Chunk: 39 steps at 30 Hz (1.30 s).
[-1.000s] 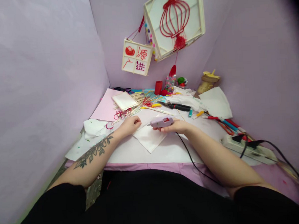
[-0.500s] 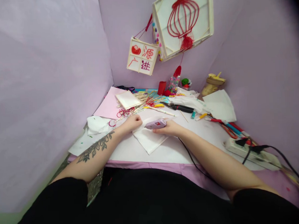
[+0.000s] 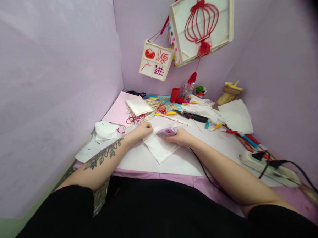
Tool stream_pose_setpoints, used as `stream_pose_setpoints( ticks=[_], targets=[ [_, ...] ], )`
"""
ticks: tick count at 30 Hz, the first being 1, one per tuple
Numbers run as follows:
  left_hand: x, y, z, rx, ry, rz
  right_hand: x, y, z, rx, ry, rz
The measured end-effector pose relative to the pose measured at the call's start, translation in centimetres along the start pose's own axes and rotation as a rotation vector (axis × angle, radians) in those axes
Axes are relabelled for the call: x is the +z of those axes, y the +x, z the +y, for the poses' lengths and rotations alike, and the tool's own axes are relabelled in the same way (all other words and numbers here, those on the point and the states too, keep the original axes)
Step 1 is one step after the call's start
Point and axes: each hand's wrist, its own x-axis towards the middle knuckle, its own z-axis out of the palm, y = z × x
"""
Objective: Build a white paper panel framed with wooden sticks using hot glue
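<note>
My right hand [image 3: 180, 137] grips a light purple glue gun [image 3: 168, 131], its tip pointing left and a black cord trailing from it toward me. Beneath it lies folded white paper [image 3: 160, 151] on the table. My left hand [image 3: 145, 130] is closed at the left edge of this paper, thumb and fingers pressed together. What is inside those fingers is hidden.
Behind my hands lie thin sticks [image 3: 150, 110], red string [image 3: 135, 119], a small white framed panel [image 3: 139, 106] and black-handled pliers [image 3: 192, 115]. A power strip [image 3: 269, 168] sits at right. Two decorated lanterns [image 3: 203, 28] hang above the table's back.
The whole view has shifted slightly, so the table and lanterns appear a little farther right. The glue gun stays in my right hand, and my left hand remains closed by the paper.
</note>
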Motion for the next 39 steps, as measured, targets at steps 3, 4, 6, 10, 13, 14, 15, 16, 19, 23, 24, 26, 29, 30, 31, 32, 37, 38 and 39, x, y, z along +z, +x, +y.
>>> stream_pose_setpoints(
  ticks=[3, 4, 6, 10, 13, 14, 15, 16, 19, 23, 24, 26, 29, 30, 31, 32, 37, 38, 39],
  targets=[
    [0.0, -0.1, 0.1, -0.001, -0.006, -0.008, 0.0, -0.1, -0.6, 0.094, -0.046, 0.008],
    [-0.1, -0.1, 0.1, 0.0, -0.007, -0.011, 0.0, -0.1, -0.7, 0.105, -0.057, 0.008],
    [-0.1, -0.1, 0.2, 0.005, -0.008, -0.01, 0.1, 0.0, -0.8, 0.111, -0.071, 0.006],
    [-0.2, -0.1, 0.2, 0.02, 0.009, -0.012, 0.2, 0.2, -0.4, 0.131, -0.062, 0.01],
    [-0.2, -0.1, 0.3, 0.032, 0.026, -0.027, 0.2, 0.3, -0.1, 0.14, -0.06, 0.021],
    [-0.2, -0.1, 0.3, 0.034, 0.031, -0.029, 0.1, 0.3, 0.0, 0.139, -0.059, 0.026],
    [-0.2, -0.1, 0.3, 0.037, 0.034, -0.032, 0.1, 0.3, 0.0, 0.136, -0.057, 0.032],
    [-0.3, -0.1, 0.2, 0.041, 0.037, -0.033, 0.0, 0.3, 0.0, 0.131, -0.055, 0.037],
    [-0.2, -0.1, 0.2, 0.056, 0.04, -0.032, -0.1, 0.2, -0.1, 0.122, -0.052, 0.043],
    [-0.2, 0.0, 0.2, 0.065, 0.05, -0.03, -0.2, 0.1, -0.1, 0.111, -0.049, 0.043],
    [-0.2, 0.0, 0.1, 0.068, 0.051, -0.031, -0.2, 0.1, -0.1, 0.108, -0.046, 0.047],
    [-0.2, 0.0, 0.1, 0.07, 0.051, -0.037, -0.2, 0.1, -0.1, 0.114, -0.044, 0.051],
    [-0.2, 0.0, 0.1, 0.07, 0.059, -0.042, -0.4, 0.2, 0.2, 0.13, -0.043, 0.043],
    [-0.2, 0.0, 0.0, 0.07, 0.063, -0.041, -0.6, 0.3, 0.3, 0.133, -0.036, 0.035],
    [-0.2, 0.0, 0.0, 0.072, 0.065, -0.037, -0.7, 0.3, 0.4, 0.137, -0.024, 0.021],
    [-0.2, 0.0, 0.0, 0.078, 0.064, -0.035, -1.0, 0.3, 0.6, 0.141, -0.008, 0.0],
    [0.1, 0.3, -0.5, 0.078, -0.043, -0.041, -2.8, -0.1, 1.1, 0.152, 0.111, -0.104],
    [0.2, 0.5, -0.6, 0.064, -0.076, -0.033, -3.2, -0.2, 1.1, 0.147, 0.139, -0.119],
    [0.4, 0.8, -0.7, 0.056, -0.095, -0.023, -3.5, -0.3, 1.2, 0.137, 0.168, -0.132]
  ],
)
